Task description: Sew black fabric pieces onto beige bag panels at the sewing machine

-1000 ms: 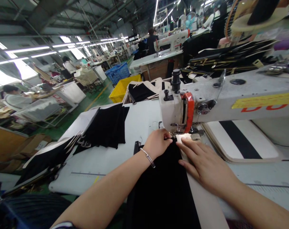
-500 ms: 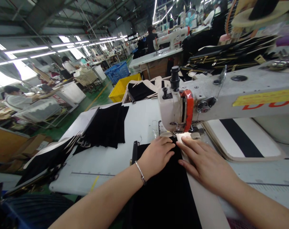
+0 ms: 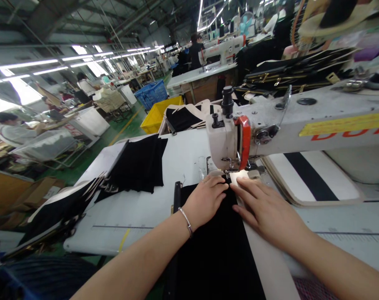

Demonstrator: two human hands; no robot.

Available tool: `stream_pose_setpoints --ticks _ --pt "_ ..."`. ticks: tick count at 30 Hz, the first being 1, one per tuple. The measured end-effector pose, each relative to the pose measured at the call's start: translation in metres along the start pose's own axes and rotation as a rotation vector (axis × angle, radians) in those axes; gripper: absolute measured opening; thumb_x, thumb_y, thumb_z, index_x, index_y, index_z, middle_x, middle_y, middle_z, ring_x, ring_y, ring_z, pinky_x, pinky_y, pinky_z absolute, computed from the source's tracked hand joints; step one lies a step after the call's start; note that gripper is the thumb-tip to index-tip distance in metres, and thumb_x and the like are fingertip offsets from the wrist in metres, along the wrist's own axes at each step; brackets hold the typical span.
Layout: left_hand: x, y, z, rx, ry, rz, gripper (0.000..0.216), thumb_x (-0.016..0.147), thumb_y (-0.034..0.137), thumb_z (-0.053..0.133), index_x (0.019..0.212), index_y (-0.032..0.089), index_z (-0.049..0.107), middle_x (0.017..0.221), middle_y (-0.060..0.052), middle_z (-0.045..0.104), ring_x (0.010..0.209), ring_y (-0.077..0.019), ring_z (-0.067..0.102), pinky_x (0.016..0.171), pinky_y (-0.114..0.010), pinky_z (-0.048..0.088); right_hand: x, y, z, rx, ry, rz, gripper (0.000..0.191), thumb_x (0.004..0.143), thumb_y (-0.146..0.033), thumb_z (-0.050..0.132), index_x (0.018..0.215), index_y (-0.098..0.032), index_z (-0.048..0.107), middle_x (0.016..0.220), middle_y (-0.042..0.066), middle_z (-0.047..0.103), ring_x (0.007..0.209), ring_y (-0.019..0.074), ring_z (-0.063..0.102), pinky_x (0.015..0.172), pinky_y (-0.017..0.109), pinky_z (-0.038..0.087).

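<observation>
A black fabric panel [image 3: 220, 254] with a pale strip [image 3: 267, 258] along its right side lies under the head of a white sewing machine [image 3: 222, 141]. My left hand [image 3: 206, 198], with a bracelet at the wrist, rests on the black fabric, fingers laid forward toward the presser foot. Flat on the pale strip lies my right hand [image 3: 264, 206], its fingers spread and the tips just short of the lit needle area. Both hands press on the work without gripping it. A dark zipper-like edge [image 3: 177, 198] runs down the panel's left side.
Black panels [image 3: 142, 164] lie on the table to the left, with more pieces [image 3: 61, 204] hanging at its edge. Pale panels with a black stripe [image 3: 314, 177] are stacked under the machine arm. Behind stand a yellow crate [image 3: 160, 112] and a blue basket [image 3: 152, 93].
The whole view has shifted slightly. Both hands keep nearly the same places on the fabric, and the panel shows little visible movement under the machine head.
</observation>
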State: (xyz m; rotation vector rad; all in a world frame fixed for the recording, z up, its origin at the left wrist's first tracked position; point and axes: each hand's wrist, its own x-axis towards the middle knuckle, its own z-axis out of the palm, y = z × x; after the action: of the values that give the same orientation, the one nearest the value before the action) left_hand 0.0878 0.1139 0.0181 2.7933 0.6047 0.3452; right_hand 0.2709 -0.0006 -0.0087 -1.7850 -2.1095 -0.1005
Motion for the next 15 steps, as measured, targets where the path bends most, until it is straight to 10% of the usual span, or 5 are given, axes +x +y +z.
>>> stream_pose_setpoints --ticks 7,15 --pt "-0.072 0.046 -0.030 -0.116 -0.348 0.238 0.058 0.090 0.056 0.053 0.137 0.022 0.047 0.151 -0.009 0.039 0.142 -0.0235 0.031 0.121 -0.052 0.015 -0.075 -0.036 -0.017 -0.077 0.086 -0.187 0.047 0.089 -0.043 0.056 0.128 -0.017 0.057 0.130 0.006 0.060 0.115 0.0237 0.058 0.091 0.040 0.055" --pt "-0.117 0.070 -0.027 -0.013 -0.310 0.288 0.034 0.093 0.024 0.051 0.126 0.022 0.057 0.143 -0.006 0.050 0.141 -0.0215 0.033 0.121 -0.051 0.014 -0.113 -0.051 -0.038 -0.165 0.142 -0.438 0.038 0.095 -0.031 0.037 0.116 -0.017 0.066 0.119 0.006 0.067 0.105 0.0203 0.065 0.073 0.032 0.059"
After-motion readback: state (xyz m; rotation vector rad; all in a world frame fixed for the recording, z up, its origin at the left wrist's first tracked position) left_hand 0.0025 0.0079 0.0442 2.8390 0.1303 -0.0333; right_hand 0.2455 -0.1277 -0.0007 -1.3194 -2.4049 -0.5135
